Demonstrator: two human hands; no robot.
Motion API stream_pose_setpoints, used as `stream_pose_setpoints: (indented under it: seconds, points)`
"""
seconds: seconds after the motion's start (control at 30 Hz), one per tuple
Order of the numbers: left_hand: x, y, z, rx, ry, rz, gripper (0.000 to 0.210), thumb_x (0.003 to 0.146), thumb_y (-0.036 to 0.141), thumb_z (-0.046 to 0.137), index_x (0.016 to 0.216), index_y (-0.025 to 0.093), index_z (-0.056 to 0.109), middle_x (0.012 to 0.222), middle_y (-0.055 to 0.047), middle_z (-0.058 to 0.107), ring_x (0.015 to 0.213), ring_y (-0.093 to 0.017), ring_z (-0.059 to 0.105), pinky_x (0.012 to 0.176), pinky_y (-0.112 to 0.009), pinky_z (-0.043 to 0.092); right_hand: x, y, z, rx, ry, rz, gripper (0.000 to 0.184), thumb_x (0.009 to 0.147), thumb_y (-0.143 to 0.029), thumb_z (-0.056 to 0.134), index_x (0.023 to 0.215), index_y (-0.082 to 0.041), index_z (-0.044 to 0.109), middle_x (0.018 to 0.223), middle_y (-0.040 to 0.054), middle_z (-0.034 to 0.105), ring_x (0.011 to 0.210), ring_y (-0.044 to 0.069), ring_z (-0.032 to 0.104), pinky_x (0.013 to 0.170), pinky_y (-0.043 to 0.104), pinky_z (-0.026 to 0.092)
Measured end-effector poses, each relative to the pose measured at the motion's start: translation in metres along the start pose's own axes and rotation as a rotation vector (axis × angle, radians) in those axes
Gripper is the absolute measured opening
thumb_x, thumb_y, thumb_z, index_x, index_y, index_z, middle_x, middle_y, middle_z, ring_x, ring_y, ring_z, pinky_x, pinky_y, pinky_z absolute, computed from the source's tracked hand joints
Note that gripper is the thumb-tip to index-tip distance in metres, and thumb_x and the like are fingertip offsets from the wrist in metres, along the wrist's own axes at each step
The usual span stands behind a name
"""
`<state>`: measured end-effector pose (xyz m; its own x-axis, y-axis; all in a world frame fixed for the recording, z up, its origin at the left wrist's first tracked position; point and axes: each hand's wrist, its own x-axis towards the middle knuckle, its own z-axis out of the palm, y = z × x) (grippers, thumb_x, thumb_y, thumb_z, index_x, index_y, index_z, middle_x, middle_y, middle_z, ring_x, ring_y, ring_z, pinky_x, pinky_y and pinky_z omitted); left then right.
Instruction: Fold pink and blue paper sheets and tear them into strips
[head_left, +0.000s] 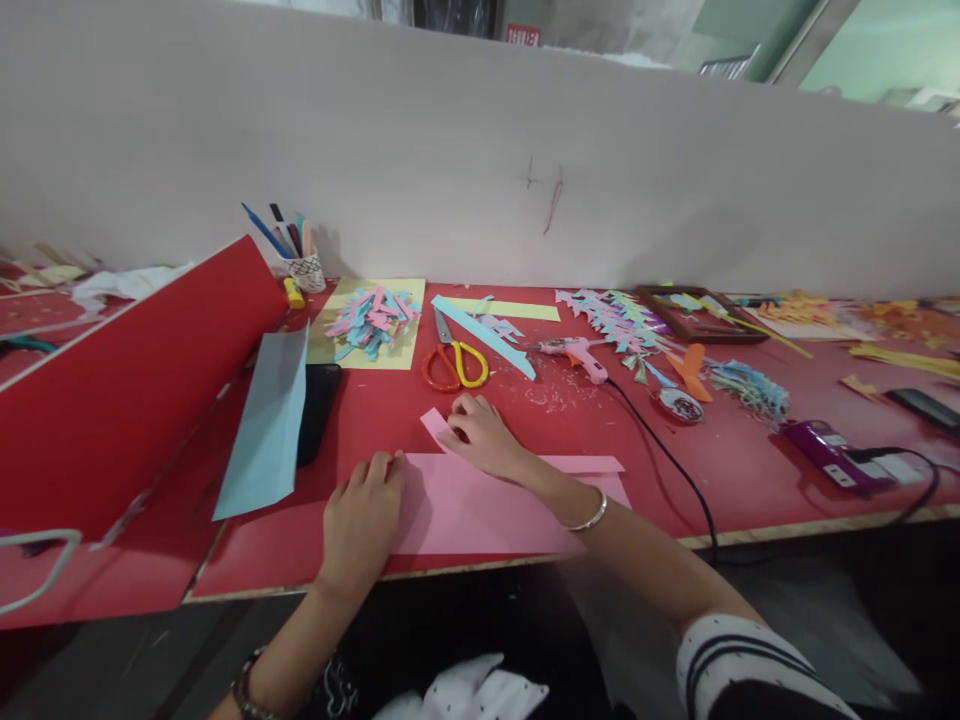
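Observation:
A pink sheet of paper [480, 510] lies along the table's front edge. My left hand [365, 515] rests on its left end, fingers curled, thumb side at the sheet's corner. My right hand [484, 435] is closed in a pinch on a narrow pink paper strip [433, 427] at the sheet's far edge; the strip's short end sticks up to the left of my fingers. Another narrow pink band [585, 464] runs along the top edge to the right; my wrist hides whether the two join. Beyond my right hand lie scissors [455, 365] with one red and one yellow handle.
A pink glue gun [574, 352] with a black cord lies right of the scissors. Paper clippings [379, 322] are heaped on a yellow sheet [409, 350]. At left, a blue sheet [266, 430] covers part of a black phone [319, 410], beside a slanted red board [135, 390].

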<state>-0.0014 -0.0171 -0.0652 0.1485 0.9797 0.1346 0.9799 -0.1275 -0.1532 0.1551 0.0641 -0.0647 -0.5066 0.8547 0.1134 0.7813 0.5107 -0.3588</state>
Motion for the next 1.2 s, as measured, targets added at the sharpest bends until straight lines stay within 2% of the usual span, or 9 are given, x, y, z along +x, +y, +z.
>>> stream_pose_setpoints:
  seconds: [0.1, 0.2, 0.33, 0.43, 0.57, 0.7, 0.8, 0.97, 1.2]
  points:
    - [0.000, -0.002, 0.000, -0.014, -0.002, -0.001, 0.035, 0.082, 0.009, 0.034, 0.107, 0.016, 0.057, 0.090, -0.009, 0.060, 0.080, -0.020, 0.056, 0.060, -0.030, 0.046, -0.008, -0.001, -0.007, 0.021, -0.023, -0.036, 0.027, 0.076, -0.038, 0.053, 0.063, -0.015, 0.051, 0.085, 0.0018, 0.045, 0.081, 0.014, 0.040, 0.072, 0.029, 0.030]
    - [-0.001, -0.003, -0.001, -0.018, 0.027, 0.004, 0.034, 0.081, 0.008, 0.036, 0.107, 0.015, 0.057, 0.095, -0.009, 0.060, 0.083, -0.021, 0.056, 0.064, -0.031, 0.045, -0.017, -0.002, -0.013, 0.055, -0.054, -0.075, 0.024, 0.078, -0.031, 0.053, 0.061, -0.014, 0.050, 0.086, 0.0021, 0.046, 0.082, 0.013, 0.042, 0.072, 0.027, 0.030]
    - [-0.006, 0.005, -0.003, -0.071, 0.080, 0.095, 0.033, 0.080, 0.009, 0.041, 0.108, 0.018, 0.056, 0.100, -0.007, 0.060, 0.086, -0.020, 0.054, 0.070, -0.031, 0.045, -0.020, -0.005, -0.014, 0.100, -0.108, -0.084, 0.024, 0.081, -0.025, 0.049, 0.060, -0.014, 0.050, 0.068, -0.0015, 0.044, 0.061, 0.008, 0.039, 0.057, 0.020, 0.027]
    - [-0.009, 0.016, -0.002, -0.124, 0.047, 0.138, 0.031, 0.082, 0.015, 0.042, 0.110, 0.017, 0.055, 0.101, -0.007, 0.059, 0.090, -0.020, 0.053, 0.070, -0.029, 0.045, -0.018, -0.010, -0.013, 0.096, -0.135, -0.080, 0.026, 0.082, -0.027, 0.048, 0.060, -0.014, 0.050, 0.061, -0.0030, 0.043, 0.055, 0.007, 0.036, 0.052, 0.020, 0.023]
    - [-0.009, 0.025, -0.001, -0.134, -0.021, 0.115, 0.033, 0.083, 0.023, 0.042, 0.114, 0.016, 0.051, 0.104, -0.009, 0.058, 0.091, -0.022, 0.051, 0.069, -0.031, 0.045, -0.017, -0.014, -0.012, 0.035, -0.141, -0.067, 0.028, 0.084, -0.028, 0.046, 0.061, -0.014, 0.053, 0.062, -0.0018, 0.046, 0.057, 0.008, 0.039, 0.053, 0.021, 0.023]
    - [-0.009, 0.025, -0.001, -0.112, -0.002, 0.123, 0.032, 0.084, 0.025, 0.040, 0.113, 0.017, 0.052, 0.099, -0.008, 0.058, 0.087, -0.021, 0.052, 0.067, -0.031, 0.045, -0.017, -0.008, -0.008, -0.062, -0.130, -0.089, 0.029, 0.085, -0.030, 0.046, 0.063, -0.013, 0.056, 0.064, -0.0008, 0.049, 0.059, 0.008, 0.042, 0.056, 0.022, 0.023]
    - [-0.010, 0.024, -0.001, -0.098, 0.025, 0.146, 0.033, 0.084, 0.024, 0.040, 0.115, 0.020, 0.050, 0.096, -0.007, 0.059, 0.085, -0.020, 0.052, 0.068, -0.031, 0.045, -0.013, 0.000, -0.006, -0.098, -0.129, -0.088, 0.027, 0.085, -0.029, 0.045, 0.068, -0.013, 0.058, 0.067, 0.0001, 0.051, 0.061, 0.009, 0.044, 0.057, 0.022, 0.023]
    - [-0.009, 0.024, 0.000, -0.081, 0.023, 0.172, 0.036, 0.083, 0.021, 0.041, 0.118, 0.023, 0.048, 0.097, -0.006, 0.059, 0.084, -0.020, 0.053, 0.066, -0.030, 0.046, -0.007, 0.010, -0.012, -0.115, -0.125, -0.001, 0.026, 0.085, -0.028, 0.045, 0.068, -0.013, 0.058, 0.068, 0.0003, 0.051, 0.057, 0.008, 0.042, 0.056, 0.022, 0.022]
    - [-0.012, 0.022, -0.005, -0.048, -0.026, 0.160, 0.042, 0.080, 0.007, 0.039, 0.119, 0.022, 0.047, 0.100, -0.008, 0.057, 0.084, -0.020, 0.052, 0.067, -0.030, 0.047, -0.026, -0.002, -0.022, -0.024, -0.061, -0.059, 0.026, 0.075, -0.039, 0.054, 0.067, -0.015, 0.051, 0.067, -0.0023, 0.049, 0.057, 0.008, 0.038, 0.058, 0.021, 0.024]
